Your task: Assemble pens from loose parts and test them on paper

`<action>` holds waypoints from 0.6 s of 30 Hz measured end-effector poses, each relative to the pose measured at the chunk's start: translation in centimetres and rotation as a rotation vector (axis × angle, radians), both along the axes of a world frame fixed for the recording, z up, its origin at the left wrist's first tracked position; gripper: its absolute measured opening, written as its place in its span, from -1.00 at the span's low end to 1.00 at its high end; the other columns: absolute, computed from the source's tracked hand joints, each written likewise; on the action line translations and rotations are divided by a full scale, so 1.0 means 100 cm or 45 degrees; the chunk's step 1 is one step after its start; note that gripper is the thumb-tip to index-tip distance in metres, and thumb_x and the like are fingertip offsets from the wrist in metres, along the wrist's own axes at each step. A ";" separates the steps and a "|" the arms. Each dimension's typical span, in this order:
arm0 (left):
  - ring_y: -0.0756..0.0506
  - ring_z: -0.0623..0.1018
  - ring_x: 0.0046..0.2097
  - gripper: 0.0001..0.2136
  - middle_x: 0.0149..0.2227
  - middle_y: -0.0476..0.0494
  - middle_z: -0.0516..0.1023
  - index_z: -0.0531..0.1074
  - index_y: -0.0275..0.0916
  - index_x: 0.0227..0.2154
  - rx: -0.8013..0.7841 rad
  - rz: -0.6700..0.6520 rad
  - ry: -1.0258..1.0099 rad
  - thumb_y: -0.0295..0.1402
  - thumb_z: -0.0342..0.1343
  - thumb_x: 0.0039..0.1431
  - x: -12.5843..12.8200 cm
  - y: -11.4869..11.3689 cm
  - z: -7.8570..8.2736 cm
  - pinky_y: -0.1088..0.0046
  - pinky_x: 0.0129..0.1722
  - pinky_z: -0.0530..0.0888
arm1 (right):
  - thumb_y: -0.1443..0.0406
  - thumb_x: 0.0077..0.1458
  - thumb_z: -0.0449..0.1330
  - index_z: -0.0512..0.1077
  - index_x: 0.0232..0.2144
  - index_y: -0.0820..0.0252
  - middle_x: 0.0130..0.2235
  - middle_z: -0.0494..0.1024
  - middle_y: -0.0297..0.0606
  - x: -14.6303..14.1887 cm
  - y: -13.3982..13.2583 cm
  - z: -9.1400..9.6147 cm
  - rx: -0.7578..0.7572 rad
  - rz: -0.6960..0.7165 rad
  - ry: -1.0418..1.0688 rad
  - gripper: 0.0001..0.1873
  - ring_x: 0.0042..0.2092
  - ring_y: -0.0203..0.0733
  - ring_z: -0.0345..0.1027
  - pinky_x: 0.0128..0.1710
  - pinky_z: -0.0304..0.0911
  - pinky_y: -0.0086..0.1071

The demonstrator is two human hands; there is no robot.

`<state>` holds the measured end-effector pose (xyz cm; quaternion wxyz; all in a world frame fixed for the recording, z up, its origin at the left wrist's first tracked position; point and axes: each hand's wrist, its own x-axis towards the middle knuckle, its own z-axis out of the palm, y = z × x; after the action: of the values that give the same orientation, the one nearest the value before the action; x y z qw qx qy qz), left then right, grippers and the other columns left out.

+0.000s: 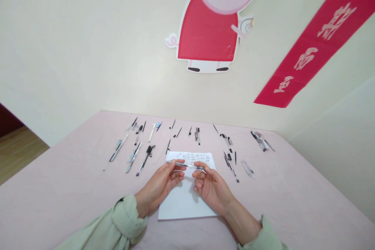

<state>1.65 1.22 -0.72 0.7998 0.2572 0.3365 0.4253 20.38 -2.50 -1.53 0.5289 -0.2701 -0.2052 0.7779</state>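
Pen (190, 165): held roughly level over the upper, written part of the paper (187, 207), off the desk (73, 195). Left hand (161, 184): grip closed on the pen near one end. Right hand (214, 190): grip closed near the other, darker end.

Progress (judged): partway; one pen in hand. Thin dark sticks (235, 158) and loose caps (231, 150) lie in small groups; the bunch of pens (261, 141) at far right looks more whole. Held pen complete or not: cannot tell.

Room: open desk towards both side edges. Tighter forward: groups lie beyond the hands, wall (88, 47) behind the far edge.
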 end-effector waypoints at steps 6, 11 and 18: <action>0.01 0.53 -0.29 -0.80 -0.31 -0.17 0.57 0.53 -0.31 -0.24 0.002 -0.004 -0.002 -0.31 0.07 0.27 0.000 0.000 0.000 0.51 -0.19 0.47 | 0.24 0.12 0.23 0.44 -0.14 0.20 -0.34 0.59 -0.27 0.000 -0.001 -0.001 0.047 -0.002 -0.033 -0.75 -0.48 -0.37 0.36 -0.38 0.31 -0.45; 0.00 0.53 -0.25 -0.79 -0.28 -0.18 0.57 0.53 -0.30 -0.23 0.019 -0.010 -0.001 -0.29 0.06 0.27 -0.001 -0.001 -0.002 0.50 -0.16 0.47 | 0.24 0.14 0.22 0.43 -0.14 0.19 -0.36 0.59 -0.29 -0.001 -0.001 -0.002 0.060 -0.014 -0.062 -0.76 -0.49 -0.39 0.35 -0.39 0.31 -0.45; 0.00 0.52 -0.25 -0.78 -0.27 -0.18 0.57 0.53 -0.30 -0.22 0.026 -0.019 -0.005 -0.28 0.06 0.27 -0.001 0.000 -0.003 0.50 -0.16 0.47 | 0.23 0.10 0.23 0.43 -0.16 0.18 -0.36 0.59 -0.31 -0.001 0.001 -0.001 0.017 -0.007 -0.033 -0.75 -0.49 -0.37 0.35 -0.39 0.32 -0.45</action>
<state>1.56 1.24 -1.04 0.8010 0.2670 0.3285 0.4234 20.30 -2.44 -1.63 0.5300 -0.2772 -0.2165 0.7716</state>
